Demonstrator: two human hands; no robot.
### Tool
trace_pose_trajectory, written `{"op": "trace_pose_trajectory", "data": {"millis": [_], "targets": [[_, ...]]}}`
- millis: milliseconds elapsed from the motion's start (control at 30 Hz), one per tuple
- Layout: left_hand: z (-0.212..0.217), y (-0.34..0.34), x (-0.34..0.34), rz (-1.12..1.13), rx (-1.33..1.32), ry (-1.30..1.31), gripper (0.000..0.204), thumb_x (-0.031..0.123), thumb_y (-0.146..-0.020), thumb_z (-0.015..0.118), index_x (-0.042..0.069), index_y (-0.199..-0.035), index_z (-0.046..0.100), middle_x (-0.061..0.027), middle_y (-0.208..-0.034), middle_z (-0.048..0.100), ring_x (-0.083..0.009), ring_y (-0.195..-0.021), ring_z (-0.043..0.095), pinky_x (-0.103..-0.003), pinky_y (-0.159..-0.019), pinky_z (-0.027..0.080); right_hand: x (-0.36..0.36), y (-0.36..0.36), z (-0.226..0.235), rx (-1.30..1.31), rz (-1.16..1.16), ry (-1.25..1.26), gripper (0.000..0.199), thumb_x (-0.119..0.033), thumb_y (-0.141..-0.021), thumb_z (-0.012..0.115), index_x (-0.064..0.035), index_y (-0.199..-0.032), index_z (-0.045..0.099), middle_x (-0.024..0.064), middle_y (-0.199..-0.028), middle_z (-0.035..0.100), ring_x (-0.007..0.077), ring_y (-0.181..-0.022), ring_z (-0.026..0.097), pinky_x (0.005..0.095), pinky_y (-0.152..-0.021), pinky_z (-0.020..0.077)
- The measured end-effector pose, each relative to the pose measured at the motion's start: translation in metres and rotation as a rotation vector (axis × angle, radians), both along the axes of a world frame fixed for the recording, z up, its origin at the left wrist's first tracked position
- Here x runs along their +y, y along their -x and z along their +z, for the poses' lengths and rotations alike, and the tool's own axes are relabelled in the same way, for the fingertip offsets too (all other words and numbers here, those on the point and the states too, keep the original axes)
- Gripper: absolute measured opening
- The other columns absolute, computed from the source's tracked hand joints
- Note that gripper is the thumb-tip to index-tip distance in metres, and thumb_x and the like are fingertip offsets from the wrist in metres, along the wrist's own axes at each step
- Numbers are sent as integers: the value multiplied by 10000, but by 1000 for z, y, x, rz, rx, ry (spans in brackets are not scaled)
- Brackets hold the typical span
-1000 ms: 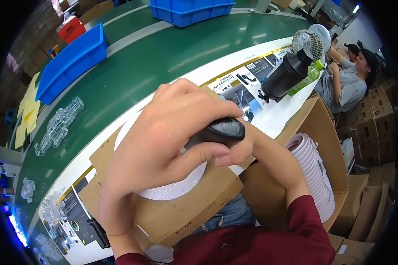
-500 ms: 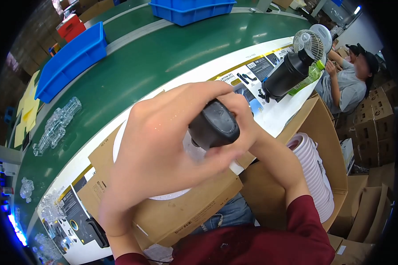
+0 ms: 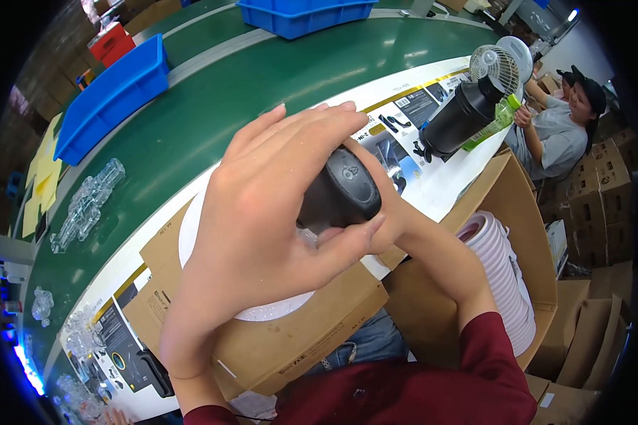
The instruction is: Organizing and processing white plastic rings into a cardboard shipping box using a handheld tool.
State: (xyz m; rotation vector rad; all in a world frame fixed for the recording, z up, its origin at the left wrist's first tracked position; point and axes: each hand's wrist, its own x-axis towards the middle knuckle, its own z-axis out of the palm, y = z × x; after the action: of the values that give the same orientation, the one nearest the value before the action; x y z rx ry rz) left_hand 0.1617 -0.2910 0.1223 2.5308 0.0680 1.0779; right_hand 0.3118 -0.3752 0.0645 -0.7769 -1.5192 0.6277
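Note:
In front of my chest is a black piece (image 3: 340,185) with a rounded oblong end. My left hand (image 3: 252,212) curls around its near side, closed, thumb below and fingers over the top. My right hand (image 3: 390,219) holds it from the far right, also closed, though most of its fingers are hidden behind the piece and the left hand. A bit of clear material shows under the piece, its kind not readable. Below my hands a white round thing (image 3: 273,309) lies over an opened cardboard box (image 3: 319,333).
Clear plastic pieces (image 3: 88,205) lie on the green belt (image 3: 213,92), beside a blue bin (image 3: 113,106). At right stand a black canister (image 3: 461,117), a green bottle (image 3: 500,120), a fan (image 3: 493,67) and a box with stacked white rings (image 3: 503,283). A co-worker (image 3: 560,127) sits beyond.
My left hand has shifted slightly up and around the black piece, with its fingers more raised. The piece has turned a little. Another person's fingers now show at the lower left edge.

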Motion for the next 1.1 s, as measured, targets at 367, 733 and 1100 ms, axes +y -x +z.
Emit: {"op": "trace_pose_trajectory", "data": {"millis": [367, 733, 1100], "targets": [[-1, 0, 4, -5, -18, 305, 606, 210, -807, 755, 8, -1338, 545, -173, -1230, 645, -307, -1117, 644, -372, -976, 477, 23, -7, 8, 579, 364, 223, 487, -419, -841, 661, -63, -1131, 499, 70, -918, 584, 174, -831, 577, 310, -743, 494], [-9, 2, 9, -32, 62, 474, 766, 72, -750, 786, 32, -1427, 431, -152, -1055, 637, -276, -887, 655, -360, -864, 508, 33, -3, 13, 907, 534, 397, 603, -632, -921, 306, -67, -802, 480, 86, -678, 507, 206, -640, 508, 313, -627, 448], [-15, -3, 9, -67, 156, 380, 719, 84, -741, 792, 29, -1377, 461, -153, -1020, 640, -359, -909, 642, -388, -820, 509, 25, -3, 14, 1006, 512, 506, 666, -679, -953, 213, -95, -711, 423, 31, -557, 428, 161, -483, 391, 278, -508, 372]]}}
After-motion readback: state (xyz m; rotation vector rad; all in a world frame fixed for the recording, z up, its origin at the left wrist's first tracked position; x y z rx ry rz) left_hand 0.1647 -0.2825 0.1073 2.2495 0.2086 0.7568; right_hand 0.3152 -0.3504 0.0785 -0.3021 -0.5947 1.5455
